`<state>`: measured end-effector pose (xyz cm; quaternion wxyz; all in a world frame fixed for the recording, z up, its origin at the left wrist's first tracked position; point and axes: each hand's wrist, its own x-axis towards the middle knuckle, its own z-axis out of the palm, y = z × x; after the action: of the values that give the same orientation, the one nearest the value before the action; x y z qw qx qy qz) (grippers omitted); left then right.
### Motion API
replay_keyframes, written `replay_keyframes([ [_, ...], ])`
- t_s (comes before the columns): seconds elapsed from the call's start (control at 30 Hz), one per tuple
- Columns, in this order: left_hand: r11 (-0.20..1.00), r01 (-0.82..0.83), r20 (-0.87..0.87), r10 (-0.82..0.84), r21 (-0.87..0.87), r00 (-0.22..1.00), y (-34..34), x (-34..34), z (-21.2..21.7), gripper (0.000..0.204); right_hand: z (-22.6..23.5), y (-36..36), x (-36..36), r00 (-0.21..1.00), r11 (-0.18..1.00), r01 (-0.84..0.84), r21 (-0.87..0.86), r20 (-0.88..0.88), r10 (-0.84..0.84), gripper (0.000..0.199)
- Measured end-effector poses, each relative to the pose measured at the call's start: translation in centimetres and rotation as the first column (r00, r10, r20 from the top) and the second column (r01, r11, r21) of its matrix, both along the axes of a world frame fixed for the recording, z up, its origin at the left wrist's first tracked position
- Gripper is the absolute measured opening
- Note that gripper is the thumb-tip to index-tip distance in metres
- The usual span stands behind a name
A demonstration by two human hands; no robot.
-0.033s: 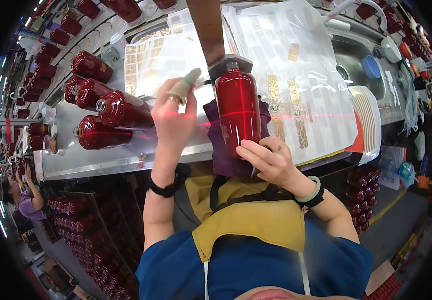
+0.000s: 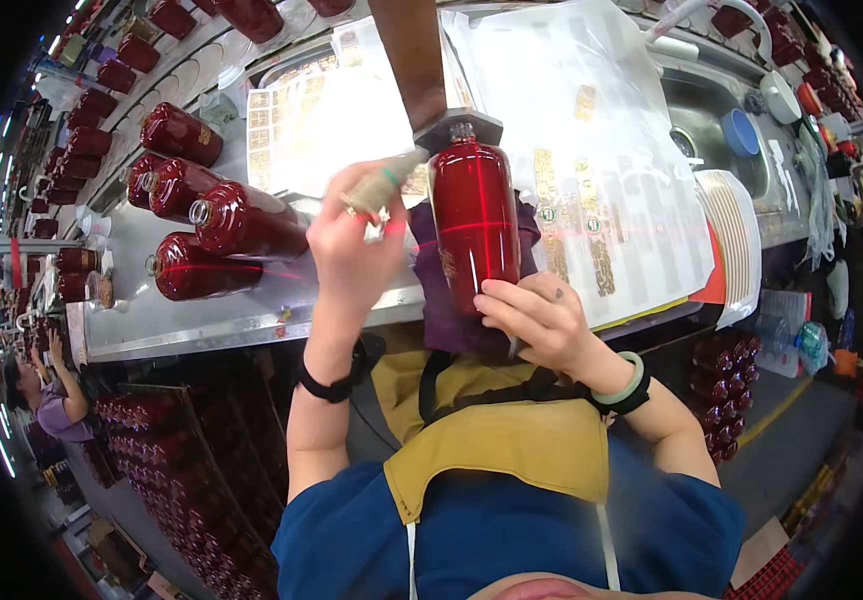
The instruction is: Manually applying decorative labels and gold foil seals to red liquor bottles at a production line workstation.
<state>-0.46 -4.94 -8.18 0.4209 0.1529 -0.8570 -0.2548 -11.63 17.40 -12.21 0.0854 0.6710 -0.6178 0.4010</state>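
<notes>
A glossy dark red bottle (image 2: 472,210) lies on a purple cloth (image 2: 434,300), its clear neck pointing away from me against a dark metal bracket. Red laser lines cross on its body. My right hand (image 2: 537,318) grips the bottle's base end, with fingertips on its side and the thumb hidden. My left hand (image 2: 362,225) is beside the bottle's left side, smeared by motion. A greyish finger cover with a green band (image 2: 389,178) is on one of its fingers, reaching toward the bottle's shoulder. White scraps show by its fingers; whether they are held cannot be made out.
Several red bottles (image 2: 252,222) lie on the metal bench to the left. Sheets of gold labels (image 2: 602,270) spread to the right, others (image 2: 262,140) at the back left. A sink (image 2: 712,120) stands far right. An upright brown post (image 2: 407,50) rises beyond the bottle.
My left hand has moved right and slightly nearer to me, its covered finger tilting toward the bottle's neck. The bottle and my right hand stay nearly in place.
</notes>
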Motion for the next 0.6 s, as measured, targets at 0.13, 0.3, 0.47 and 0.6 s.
replay_keyframes([
  [0.13, 0.922, 0.382, 0.134, -0.371, -0.068, 0.919, 2.1, -0.8, 1.5, 0.033, 1.3, 0.0, -1.5, 0.957, 0.999, -0.004, -0.04, 0.289, 0.015, 0.034],
  [0.3, 0.941, 0.316, 0.145, -0.298, -0.124, 0.944, 1.7, -0.7, -0.3, 0.035, 3.6, -1.8, -3.9, 0.859, 0.987, 0.147, 0.067, 0.485, -0.161, 0.027],
  [0.47, 0.744, 0.127, -0.129, -0.055, 0.656, 0.99, 4.7, 0.1, -3.0, 0.061, 5.1, -5.2, -4.4, 0.635, 0.928, 0.108, 0.356, 0.693, -0.34, 0.053],
  [0.6, 0.362, 0.196, -0.151, -0.149, 0.911, 0.977, 5.8, -1.1, -2.6, 0.067, 2.7, -6.7, -4.4, 0.644, 0.905, 0.074, 0.42, 0.673, -0.365, 0.073],
])
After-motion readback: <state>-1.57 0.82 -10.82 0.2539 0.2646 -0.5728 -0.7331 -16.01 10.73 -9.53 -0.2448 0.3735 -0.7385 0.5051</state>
